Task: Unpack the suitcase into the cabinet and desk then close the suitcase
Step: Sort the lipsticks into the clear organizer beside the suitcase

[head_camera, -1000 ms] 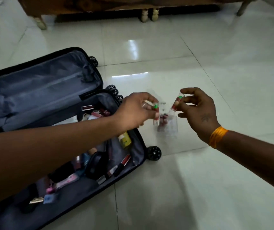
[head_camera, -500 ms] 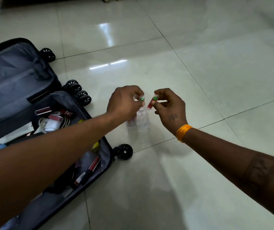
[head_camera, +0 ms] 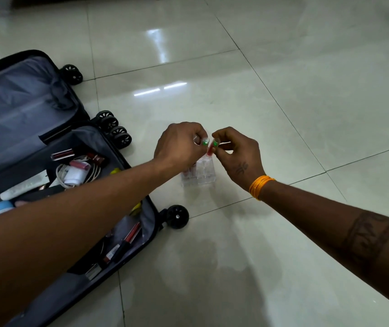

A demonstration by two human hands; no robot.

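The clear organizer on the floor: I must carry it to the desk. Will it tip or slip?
The clear organizer looks like thin hard plastic, so probably light and slick on the glossy floor. Tubes standing in it likely make it top-heavy; carry it level.

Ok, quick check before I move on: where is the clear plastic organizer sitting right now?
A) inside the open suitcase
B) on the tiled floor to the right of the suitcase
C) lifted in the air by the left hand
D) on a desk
B: the clear organizer stands on the tiled floor, apart from the open suitcase, while the left hand and right hand each pinch a small tube above it.
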